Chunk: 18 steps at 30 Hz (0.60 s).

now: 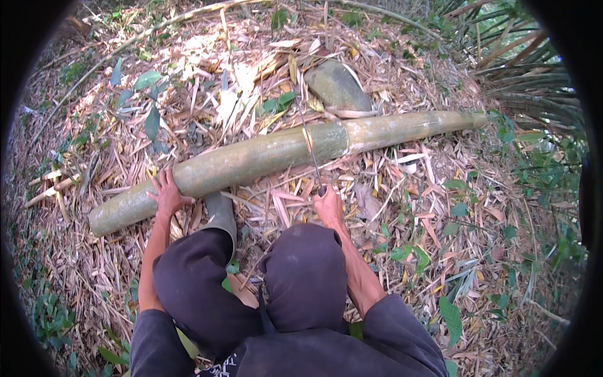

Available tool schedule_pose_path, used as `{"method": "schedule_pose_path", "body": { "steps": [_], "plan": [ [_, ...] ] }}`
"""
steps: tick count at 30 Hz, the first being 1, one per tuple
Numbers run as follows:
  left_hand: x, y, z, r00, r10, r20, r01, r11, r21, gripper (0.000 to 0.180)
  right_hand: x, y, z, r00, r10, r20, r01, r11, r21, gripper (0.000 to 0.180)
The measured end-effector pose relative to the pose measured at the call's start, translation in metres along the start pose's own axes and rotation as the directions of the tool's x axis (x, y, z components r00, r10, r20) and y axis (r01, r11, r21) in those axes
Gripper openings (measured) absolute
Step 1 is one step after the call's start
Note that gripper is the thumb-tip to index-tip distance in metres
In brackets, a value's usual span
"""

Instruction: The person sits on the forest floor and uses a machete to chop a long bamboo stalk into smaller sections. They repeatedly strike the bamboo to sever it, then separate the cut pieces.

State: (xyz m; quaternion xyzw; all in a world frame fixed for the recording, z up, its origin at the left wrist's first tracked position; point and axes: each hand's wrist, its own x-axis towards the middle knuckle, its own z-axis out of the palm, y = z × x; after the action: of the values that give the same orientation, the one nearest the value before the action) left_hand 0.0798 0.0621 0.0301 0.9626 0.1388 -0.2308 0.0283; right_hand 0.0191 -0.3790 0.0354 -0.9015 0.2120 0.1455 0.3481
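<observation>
Dry leaf litter (402, 207), smooth green bamboo trunk (264, 157), left hand (166, 196) steadying, right hand (328, 206) gripping thin blade (308, 141)

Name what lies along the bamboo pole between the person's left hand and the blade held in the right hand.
In the head view, only bare green bamboo pole spans from the left hand to the blade gripped by the right hand; a boot sits just below it.

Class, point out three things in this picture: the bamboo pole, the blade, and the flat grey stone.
bamboo pole (251, 160), head view, on its green middle section.
blade (309, 147), head view, midway along the thin metal where it crosses the pole.
flat grey stone (336, 85), head view, on its top face.
</observation>
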Motion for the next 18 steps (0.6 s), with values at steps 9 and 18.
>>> {"method": "schedule_pose_path", "body": {
  "steps": [9,18],
  "plan": [
    [0.0,0.008,-0.008,0.999,-0.015,0.033,0.015,1.0,-0.002,0.129,0.005,-0.04,-0.018,0.971,-0.115,-0.21,0.166,0.956,0.241,0.021],
    [-0.001,0.004,-0.006,0.998,-0.023,0.05,0.024,0.999,-0.034,0.13,-0.005,0.009,-0.009,1.0,0.015,-0.008,-0.015,1.0,0.014,0.025]
  ]
}}
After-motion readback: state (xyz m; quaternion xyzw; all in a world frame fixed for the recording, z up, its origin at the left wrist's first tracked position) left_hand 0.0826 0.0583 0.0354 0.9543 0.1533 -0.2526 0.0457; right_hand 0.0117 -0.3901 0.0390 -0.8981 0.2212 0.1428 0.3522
